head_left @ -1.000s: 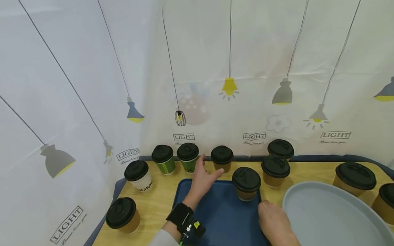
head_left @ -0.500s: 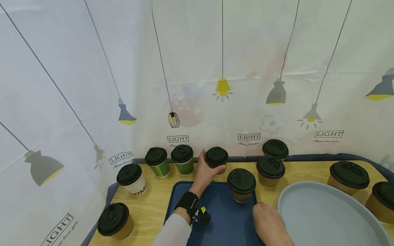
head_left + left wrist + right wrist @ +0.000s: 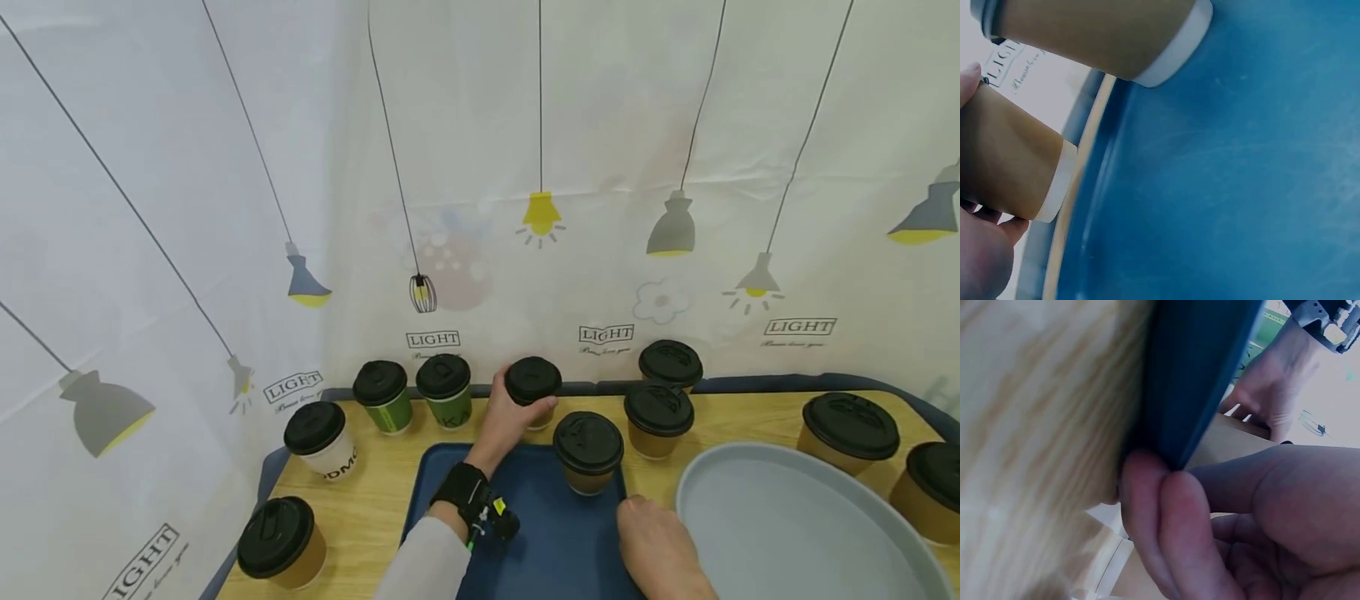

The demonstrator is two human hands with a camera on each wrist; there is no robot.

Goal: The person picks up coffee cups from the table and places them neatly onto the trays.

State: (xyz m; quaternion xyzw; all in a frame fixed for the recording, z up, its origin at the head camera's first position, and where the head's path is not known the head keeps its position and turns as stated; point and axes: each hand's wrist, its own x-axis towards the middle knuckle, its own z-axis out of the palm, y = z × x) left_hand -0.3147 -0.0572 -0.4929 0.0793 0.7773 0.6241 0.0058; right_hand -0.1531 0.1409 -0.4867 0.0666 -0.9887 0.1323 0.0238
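Note:
A brown paper coffee cup with a black lid [image 3: 533, 379] stands behind the tray, and my left hand [image 3: 504, 421] grips it, thumb on the near side. In the left wrist view, thumb and fingers wrap the cup's brown sleeve [image 3: 1013, 150]. My right hand [image 3: 662, 546] pinches the right rim of the dark blue tray [image 3: 540, 533]; in the right wrist view its fingertips [image 3: 1144, 487] press at the tray's edge. Another brown lidded coffee cup [image 3: 589, 450] stands upright on the tray's back right corner.
Two green cups [image 3: 445, 390], a white cup [image 3: 318, 437] and a brown cup [image 3: 281, 542] stand left on the wooden table [image 3: 360, 517]. More brown cups [image 3: 660, 419] are at the back right. A round grey tray [image 3: 802, 525] lies right. A printed curtain [image 3: 480, 167] hangs behind.
My left hand has moved from an open reach beside the cup to gripping it, and the cup has shifted slightly right. The right hand has stayed at the tray rim. The head view has shifted slightly.

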